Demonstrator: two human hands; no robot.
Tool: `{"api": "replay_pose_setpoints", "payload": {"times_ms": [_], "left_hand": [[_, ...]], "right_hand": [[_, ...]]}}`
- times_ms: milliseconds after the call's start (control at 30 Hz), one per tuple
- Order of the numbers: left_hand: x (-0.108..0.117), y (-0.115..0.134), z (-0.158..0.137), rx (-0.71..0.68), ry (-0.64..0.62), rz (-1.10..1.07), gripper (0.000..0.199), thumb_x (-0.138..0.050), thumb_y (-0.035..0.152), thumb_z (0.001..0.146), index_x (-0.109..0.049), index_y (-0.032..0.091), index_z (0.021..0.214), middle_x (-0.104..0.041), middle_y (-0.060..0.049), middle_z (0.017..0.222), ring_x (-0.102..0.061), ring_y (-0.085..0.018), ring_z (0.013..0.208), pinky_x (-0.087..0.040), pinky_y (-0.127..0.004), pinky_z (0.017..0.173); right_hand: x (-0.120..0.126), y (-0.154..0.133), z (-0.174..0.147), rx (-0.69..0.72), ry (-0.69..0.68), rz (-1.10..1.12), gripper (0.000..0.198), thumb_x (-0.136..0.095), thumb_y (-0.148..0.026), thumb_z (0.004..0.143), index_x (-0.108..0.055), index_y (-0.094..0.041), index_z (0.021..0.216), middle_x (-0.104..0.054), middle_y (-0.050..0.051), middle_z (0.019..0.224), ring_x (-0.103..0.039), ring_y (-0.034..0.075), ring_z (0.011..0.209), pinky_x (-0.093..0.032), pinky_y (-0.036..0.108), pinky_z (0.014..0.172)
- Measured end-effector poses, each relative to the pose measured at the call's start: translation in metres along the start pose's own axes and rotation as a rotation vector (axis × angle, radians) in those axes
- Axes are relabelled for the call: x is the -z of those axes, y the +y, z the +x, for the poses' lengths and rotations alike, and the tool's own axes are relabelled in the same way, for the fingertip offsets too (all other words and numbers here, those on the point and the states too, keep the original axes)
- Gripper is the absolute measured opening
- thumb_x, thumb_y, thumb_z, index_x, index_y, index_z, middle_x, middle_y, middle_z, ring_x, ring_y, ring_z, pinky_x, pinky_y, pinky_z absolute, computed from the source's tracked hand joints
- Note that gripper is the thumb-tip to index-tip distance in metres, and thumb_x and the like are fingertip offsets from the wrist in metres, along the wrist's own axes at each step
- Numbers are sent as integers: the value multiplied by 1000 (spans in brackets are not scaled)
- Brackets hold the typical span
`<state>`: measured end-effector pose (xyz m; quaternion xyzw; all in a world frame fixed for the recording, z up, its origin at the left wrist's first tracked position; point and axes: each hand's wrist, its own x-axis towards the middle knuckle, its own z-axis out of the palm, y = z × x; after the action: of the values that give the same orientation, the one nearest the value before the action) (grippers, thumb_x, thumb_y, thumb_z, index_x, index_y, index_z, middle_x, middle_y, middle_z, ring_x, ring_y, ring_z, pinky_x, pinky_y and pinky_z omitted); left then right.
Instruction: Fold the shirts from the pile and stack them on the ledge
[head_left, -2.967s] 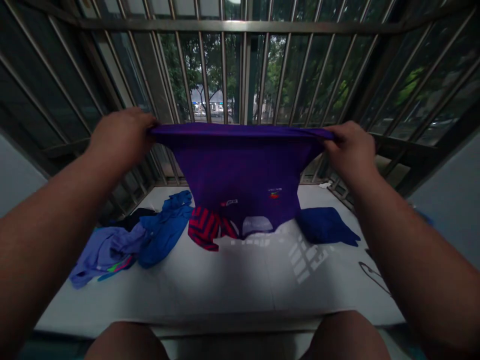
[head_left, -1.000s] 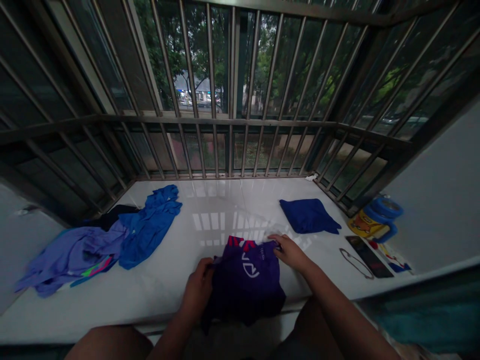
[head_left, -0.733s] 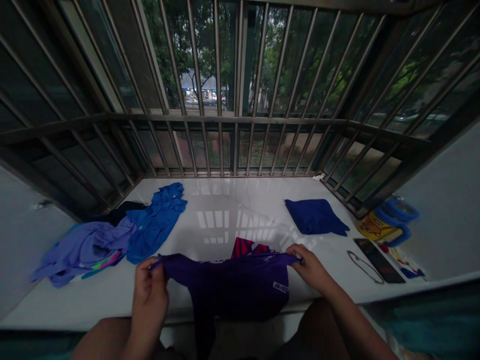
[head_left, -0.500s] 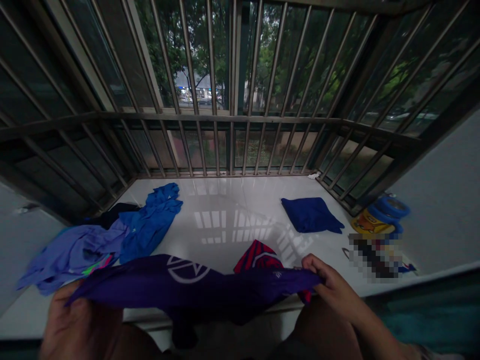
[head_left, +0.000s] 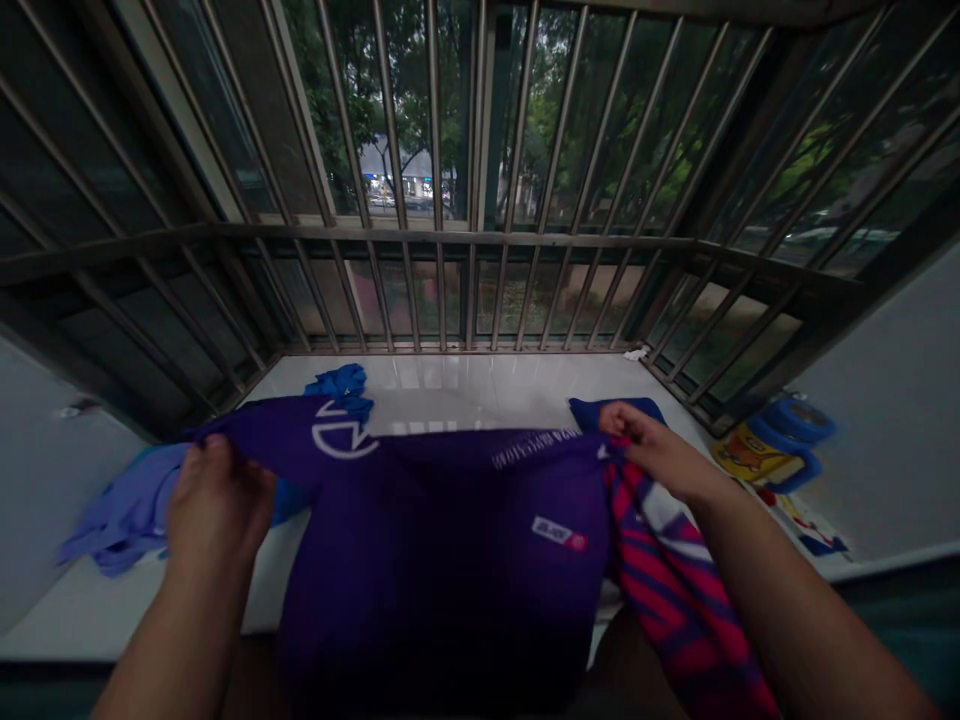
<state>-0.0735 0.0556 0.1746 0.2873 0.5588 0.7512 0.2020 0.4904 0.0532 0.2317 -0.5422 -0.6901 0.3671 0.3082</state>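
We grip the shirt [head_left: 450, 520] with left hand [head_left: 217, 505] and right hand [head_left: 660, 455], spread unfolded over the ledge [head_left: 465, 385]; lilac cloth [head_left: 127, 510] lies rumpled at left, navy cloth [head_left: 589, 412] partly hidden at right.

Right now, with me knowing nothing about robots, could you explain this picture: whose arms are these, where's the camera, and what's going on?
There is no machine here: these are a person's bare hands, seen by a camera worn on their head, looking forward and down. The left hand and right hand hold a purple shirt stretched between them; a striped part hangs below the right hand. Behind, on a white ledge, lie lilac cloth and bright blue cloth at left, and dark blue cloth and a yellow-and-blue container at right.
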Motion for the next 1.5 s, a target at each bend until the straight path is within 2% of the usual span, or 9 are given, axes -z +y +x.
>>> {"api": "replay_pose_setpoints", "payload": {"times_ms": [100,200,400,533,767,900,1100,1300,1500], "left_hand": [[-46,-25,18,98,-54,278,32,-46,25,105,-43,21,137,-63,1,97,-69,-17,77,-66,-41,81],[-75,-54,10,66,-97,458,60,-65,18,90,-43,14,146,-65,-21,139,-67,-33,133,-49,-60,121],[-83,-127,-70,-506,-929,758,46,-39,16,104,-65,17,142,-60,-18,162,-52,-30,156,-38,-57,133],[-74,-165,-116,-539,-1223,1057,52,-47,27,108,-58,23,158,-47,-13,174,-43,-34,162,-36,-64,132],[-36,-181,-143,-556,-1058,1237,62,-46,45,111,-46,23,169,-33,-13,180,-33,-34,167,-30,-61,135],[-17,-182,-164,-547,-989,1257,61,-46,45,110,-50,22,167,-32,-14,180,-34,-36,167,-30,-62,135],[-2,-180,-181,-477,-947,1188,60,-38,37,112,-46,18,168,-48,-17,173,-47,-35,160,-41,-59,129],[-42,-153,-140,-486,-973,1139,63,-54,35,106,-48,17,166,-55,-20,166,-51,-38,154,-45,-56,123],[-97,-150,-66,-372,-1341,1098,27,-73,36,94,-80,23,116,-81,-12,119,-72,-33,120,-50,-44,110]], "right_hand": [[-13,8,73,-143,219,-443,27,-59,-14,97,-57,-19,124,-67,6,109,-62,16,90,-51,30,84],[-44,14,101,-168,315,-609,41,-51,-4,97,-60,-12,136,-63,22,136,-60,26,117,-48,43,102],[-159,46,53,8,111,-704,40,-62,-22,100,-69,-19,139,-66,17,145,-59,33,134,-47,46,115],[-201,94,7,68,-1,-810,53,-62,-25,98,-64,-26,151,-57,15,163,-51,39,150,-39,61,125],[-137,159,-30,-144,149,-657,31,-49,-31,102,-76,-22,113,-78,17,117,-73,31,108,-58,43,93],[-77,190,-46,-380,528,-340,31,-51,-41,92,-72,-21,103,-79,11,93,-75,27,83,-58,39,79],[-57,196,-62,-502,910,-426,52,-45,-43,93,-65,-7,125,-71,32,118,-68,46,115,-54,64,100],[-163,145,-21,77,353,-599,44,-47,-37,105,-65,-17,141,-66,22,149,-58,38,143,-42,60,124],[-225,135,2,18,67,-731,61,-49,-41,108,-51,-19,165,-42,14,176,-34,36,166,-24,65,135]]}}
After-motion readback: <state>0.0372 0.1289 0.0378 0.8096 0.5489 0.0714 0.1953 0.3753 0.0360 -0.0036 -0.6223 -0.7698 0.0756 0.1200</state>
